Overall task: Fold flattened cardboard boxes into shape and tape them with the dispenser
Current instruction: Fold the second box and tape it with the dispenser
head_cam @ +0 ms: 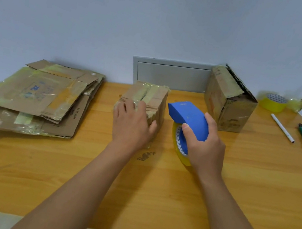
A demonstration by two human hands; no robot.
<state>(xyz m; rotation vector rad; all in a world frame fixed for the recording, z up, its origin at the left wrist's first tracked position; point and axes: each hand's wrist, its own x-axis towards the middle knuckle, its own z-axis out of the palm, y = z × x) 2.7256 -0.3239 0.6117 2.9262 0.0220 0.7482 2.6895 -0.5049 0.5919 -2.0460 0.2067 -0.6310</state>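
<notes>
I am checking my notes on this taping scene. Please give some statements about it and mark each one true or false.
1. The right hand holds the blue dispenser. True.
2. The left hand rests on the small box. True.
3. The flat cardboard lies right of the dispenser. False: it lies far left.
4. The pen is in the left hand. False: it lies on the table.

By my right hand (206, 144) I see a blue dispenser (190, 117) with a yellow roll (177, 151); my left hand (134, 123) covers a brown box (149, 96) with yellowish tape, on an orange-brown table (152, 195).
</notes>
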